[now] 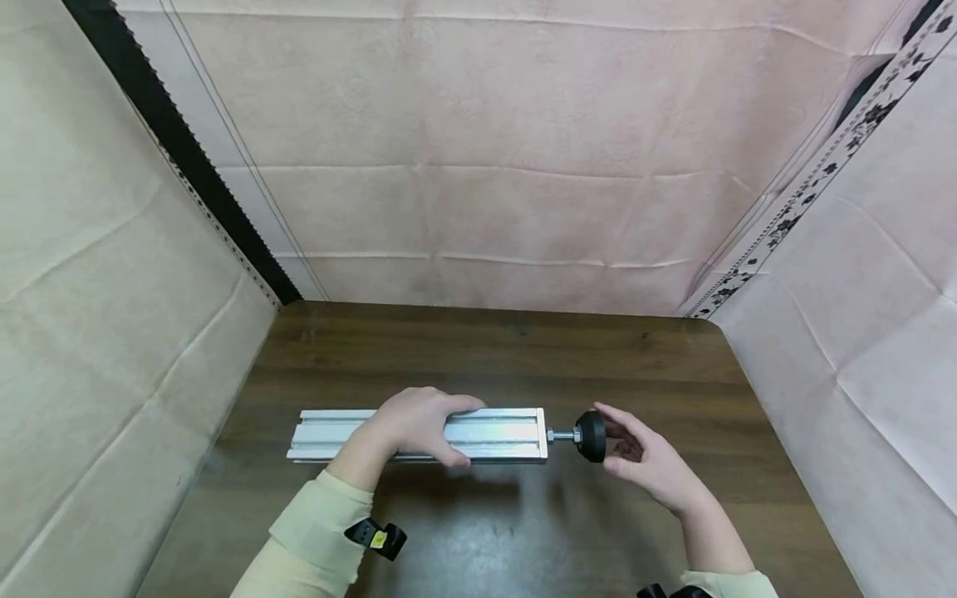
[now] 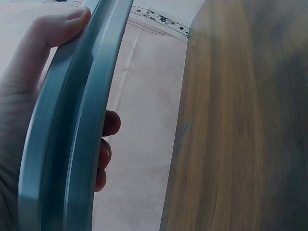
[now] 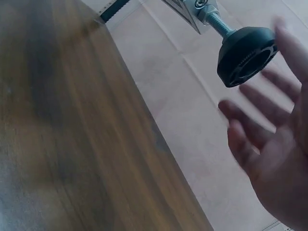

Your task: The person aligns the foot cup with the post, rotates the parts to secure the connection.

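Note:
A silver aluminum extrusion profile [image 1: 501,432] with long grooves is held sideways over the table, and my left hand [image 1: 420,425] grips it across its middle. In the left wrist view the thumb lies on one side of the profile [image 2: 72,120] and several fingertips [image 2: 111,123] show past the other. From the profile's right end a threaded stud [image 1: 562,435] with nuts carries a black round leveling foot [image 1: 591,436]. My right hand [image 1: 658,469] is beside that foot, its fingers loosely bent around the outer side. In the right wrist view the palm faces the hollow underside of the foot [image 3: 248,57].
The brown wood-grain table [image 1: 478,357] lies beneath both hands. Pale creased cloth hangs behind it [image 1: 486,208] and along the left [image 1: 112,332] and right [image 1: 860,332] sides. A black strip [image 1: 202,158] runs along the left corner.

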Demonstrator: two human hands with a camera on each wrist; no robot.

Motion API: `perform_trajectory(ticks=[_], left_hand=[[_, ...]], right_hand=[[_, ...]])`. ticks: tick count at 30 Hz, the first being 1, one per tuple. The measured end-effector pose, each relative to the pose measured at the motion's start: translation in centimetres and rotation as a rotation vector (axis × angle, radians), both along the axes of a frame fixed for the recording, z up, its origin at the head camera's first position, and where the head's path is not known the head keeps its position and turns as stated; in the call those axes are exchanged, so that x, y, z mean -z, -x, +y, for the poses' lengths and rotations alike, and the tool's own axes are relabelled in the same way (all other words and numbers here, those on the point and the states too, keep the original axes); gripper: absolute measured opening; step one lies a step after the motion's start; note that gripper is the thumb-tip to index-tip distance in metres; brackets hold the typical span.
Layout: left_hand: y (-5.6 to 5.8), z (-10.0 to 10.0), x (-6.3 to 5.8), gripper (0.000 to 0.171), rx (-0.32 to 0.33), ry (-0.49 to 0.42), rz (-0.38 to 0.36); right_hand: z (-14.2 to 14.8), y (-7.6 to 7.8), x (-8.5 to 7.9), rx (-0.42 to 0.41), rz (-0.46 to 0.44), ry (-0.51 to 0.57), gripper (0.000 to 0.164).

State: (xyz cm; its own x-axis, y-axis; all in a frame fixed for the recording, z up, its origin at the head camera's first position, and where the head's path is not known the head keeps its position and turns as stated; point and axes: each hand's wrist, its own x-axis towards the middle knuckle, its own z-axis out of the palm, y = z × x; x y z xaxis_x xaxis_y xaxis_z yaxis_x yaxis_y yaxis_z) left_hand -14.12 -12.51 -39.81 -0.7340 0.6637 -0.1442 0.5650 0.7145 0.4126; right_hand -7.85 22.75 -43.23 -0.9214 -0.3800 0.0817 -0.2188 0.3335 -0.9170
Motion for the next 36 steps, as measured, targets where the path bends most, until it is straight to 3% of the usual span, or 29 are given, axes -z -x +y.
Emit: perform_trajectory(ticks=[2,7,9,15,21,28,33,36], left_hand=[[0.03,0.02,0.0,0.074,-0.001,-0.002,0.004],[0.0,0.04,0.04,0.073,-0.002,0.004,-0.001],[-0.01,0.05,0.12,0.074,0.002,0.004,-0.007],[0.06,0.21,0.3,0.074,0.011,-0.01,0.01],[-0.17,0.06,0.55,0.073,0.008,-0.014,0.01],[-0.43,-0.13,0.89,0.071,0.004,-0.035,-0.017],[-0.21,-0.19,0.87,0.071,-0.002,-0.027,-0.015],[-0.18,-0.17,0.79,0.072,-0.008,-0.024,-0.01]], right_hand=[[-0.02,-0.08,-0.02,-0.011,-0.021,0.014,0.063],[-0.33,0.01,0.36,0.068,0.003,-0.097,0.04],[-0.26,0.02,0.48,0.079,0.02,-0.107,0.039],[0.48,-0.04,0.24,0.005,-0.018,0.001,0.06],[0.16,0.33,0.5,0.079,0.003,-0.066,0.036],[0.13,-0.15,0.48,0.013,-0.033,-0.024,0.059],[-0.41,0.18,0.45,0.06,-0.04,-0.07,0.028],[-0.27,0.2,0.46,0.097,-0.019,-0.085,0.028]])
